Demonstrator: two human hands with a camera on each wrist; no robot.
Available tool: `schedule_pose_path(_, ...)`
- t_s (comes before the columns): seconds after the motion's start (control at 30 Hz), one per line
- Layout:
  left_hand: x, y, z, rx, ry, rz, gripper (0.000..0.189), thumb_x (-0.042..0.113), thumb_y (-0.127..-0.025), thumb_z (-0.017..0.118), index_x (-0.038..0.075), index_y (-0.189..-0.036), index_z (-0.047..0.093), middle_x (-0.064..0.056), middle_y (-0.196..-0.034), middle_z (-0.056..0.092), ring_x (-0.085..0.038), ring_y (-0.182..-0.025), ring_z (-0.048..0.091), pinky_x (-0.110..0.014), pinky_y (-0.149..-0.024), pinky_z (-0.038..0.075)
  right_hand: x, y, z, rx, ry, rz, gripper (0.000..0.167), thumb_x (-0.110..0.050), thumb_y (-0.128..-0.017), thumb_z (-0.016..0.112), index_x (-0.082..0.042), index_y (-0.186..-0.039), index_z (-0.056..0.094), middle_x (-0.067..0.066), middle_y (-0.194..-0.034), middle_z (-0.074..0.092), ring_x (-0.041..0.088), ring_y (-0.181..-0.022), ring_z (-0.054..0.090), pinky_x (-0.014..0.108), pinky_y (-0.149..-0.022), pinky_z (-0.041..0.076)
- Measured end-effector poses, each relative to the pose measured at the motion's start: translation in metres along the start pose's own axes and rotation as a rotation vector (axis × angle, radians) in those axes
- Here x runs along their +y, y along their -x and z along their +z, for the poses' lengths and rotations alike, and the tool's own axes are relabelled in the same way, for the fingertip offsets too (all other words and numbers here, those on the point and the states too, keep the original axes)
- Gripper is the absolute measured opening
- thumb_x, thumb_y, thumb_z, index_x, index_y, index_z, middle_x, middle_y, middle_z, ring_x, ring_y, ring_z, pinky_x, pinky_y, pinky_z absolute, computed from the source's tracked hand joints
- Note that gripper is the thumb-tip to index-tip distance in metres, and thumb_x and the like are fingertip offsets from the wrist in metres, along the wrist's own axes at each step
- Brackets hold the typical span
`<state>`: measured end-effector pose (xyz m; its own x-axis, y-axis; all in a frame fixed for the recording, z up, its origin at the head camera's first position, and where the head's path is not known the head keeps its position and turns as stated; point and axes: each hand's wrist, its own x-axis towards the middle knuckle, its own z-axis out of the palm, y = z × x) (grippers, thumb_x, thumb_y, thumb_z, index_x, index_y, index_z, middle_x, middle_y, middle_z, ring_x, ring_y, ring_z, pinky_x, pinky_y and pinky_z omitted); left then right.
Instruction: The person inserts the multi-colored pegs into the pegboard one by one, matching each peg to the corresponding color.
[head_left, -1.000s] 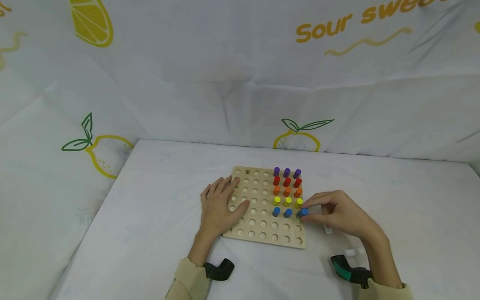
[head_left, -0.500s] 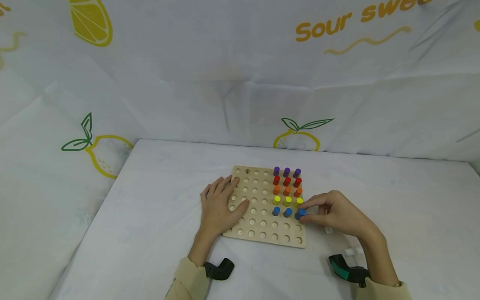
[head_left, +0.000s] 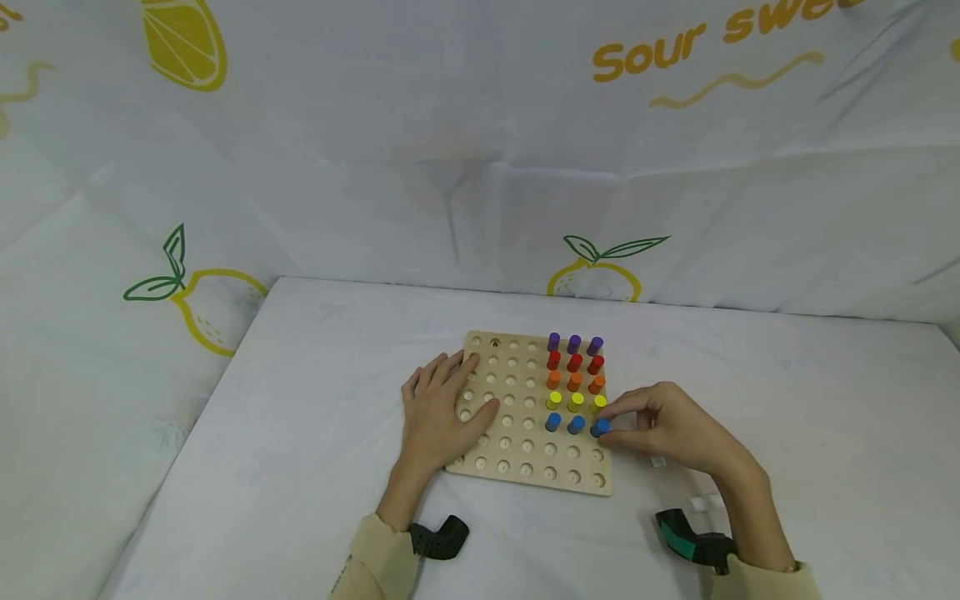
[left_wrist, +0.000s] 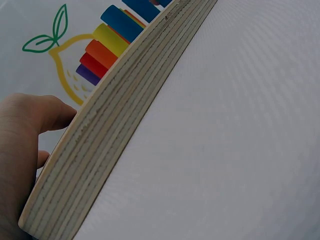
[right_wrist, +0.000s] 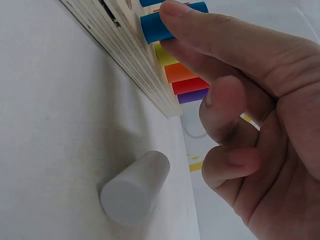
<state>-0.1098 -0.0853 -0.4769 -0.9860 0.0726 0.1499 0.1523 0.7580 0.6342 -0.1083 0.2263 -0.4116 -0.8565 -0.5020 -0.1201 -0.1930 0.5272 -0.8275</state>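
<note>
A wooden pegboard [head_left: 517, 475] lies on the white-covered table with three-peg rows at its right side: purple, red, orange, yellow and blue. The right hand [head_left: 667, 425] pinches the blue peg [head_left: 600, 427] at the right end of the blue row between thumb and finger. In the right wrist view this blue peg [right_wrist: 155, 27] stands upright from the board, its base at the board's surface. Spread over the board's left edge, the left hand [head_left: 442, 417] rests with relaxed fingers, thumb on top among bare holes. The left wrist view shows the board's layered side [left_wrist: 115, 120] beside that hand.
A white peg [head_left: 705, 502] lies on the table near the right wrist, and another white piece [head_left: 657, 461] shows partly under the right hand. Black wrist devices [head_left: 442, 537] sit on both forearms. A lemon-print cloth [head_left: 375, 167] hangs behind the table.
The right hand has moved slightly left with the blue peg, which has gone from tilted at the board's right edge to upright in line with its row. The left hand has stayed put.
</note>
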Motion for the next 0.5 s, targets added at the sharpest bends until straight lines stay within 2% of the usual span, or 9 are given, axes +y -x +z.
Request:
schedule_pose_path(0.33, 0.0005, -0.0001, -0.0004, -0.006, 0.0, -0.005, 0.071, 0.052, -0.086, 0.065, 0.021, -0.149, 0.055, -0.005, -0.157, 0.051, -0.03, -0.151, 0.035, -0.059, -0.122, 0.016, -0.0003, -0.0003, -0.0003, 0.003, 0.041, 0.025, 0.019, -0.016, -0.081, 0.085, -0.01, -0.098, 0.083, 0.001, -0.087, 0.077, 0.001, -0.049, 0.041, 0.021, -0.043, 0.034)
schedule_pose_path(0.5, 0.0009, -0.0001, -0.0009, -0.007, -0.003, -0.007, 0.071, 0.052, -0.086, 0.065, 0.021, -0.149, 0.055, -0.005, -0.157, 0.05, -0.03, -0.151, 0.035, -0.06, -0.122, 0.016, -0.0013, 0.0025, -0.0044, 0.022, 0.09, 0.049, 0.022, -0.018, -0.08, 0.086, -0.012, -0.101, 0.083, 0.002, -0.095, 0.08, 0.003, -0.05, 0.044, 0.022, -0.044, 0.037)
